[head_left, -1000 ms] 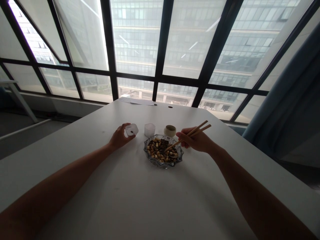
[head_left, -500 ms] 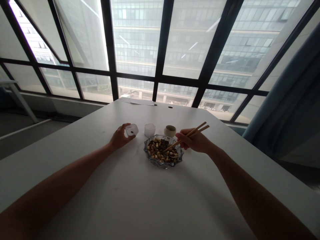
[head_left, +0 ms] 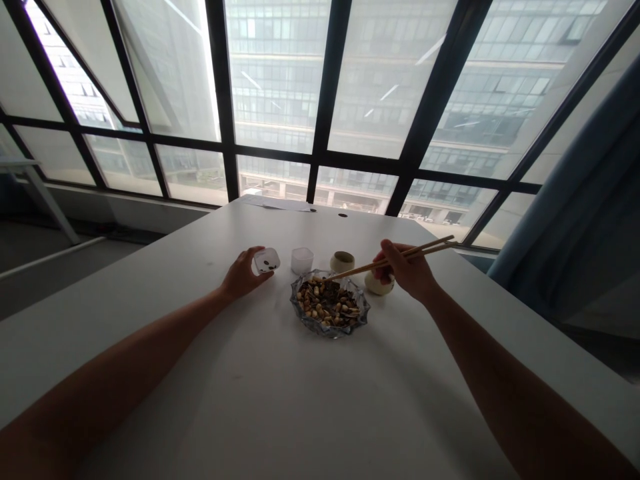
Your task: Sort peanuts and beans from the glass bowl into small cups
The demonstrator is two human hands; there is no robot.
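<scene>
In my left hand (head_left: 243, 274) is a small clear plastic cup (head_left: 267, 259), tilted toward me, with a few dark bits inside. My right hand (head_left: 409, 270) is closed round a pair of wooden chopsticks (head_left: 423, 249). Their tips reach the far left part of a glass bowl (head_left: 299, 316) with a jagged rim. Filling the bowl is a mix of peanuts (head_left: 324, 311) and dark seeds; whether the tips pinch a piece is too small to tell. A second clear cup (head_left: 302, 261) stands behind the bowl.
Beside that cup stands a small beige pot (head_left: 342, 261), and another beige pot (head_left: 379, 285) sits partly behind my right hand. Papers (head_left: 280, 203) lie at the far end of the white table (head_left: 280, 413). A blue curtain (head_left: 565, 180) hangs on the right by the windows.
My right hand has shifted right, and the chopsticks lie flatter, their tips now farther left and back in the bowl. More dark bits show in the left-hand cup. The second beige pot has come into view.
</scene>
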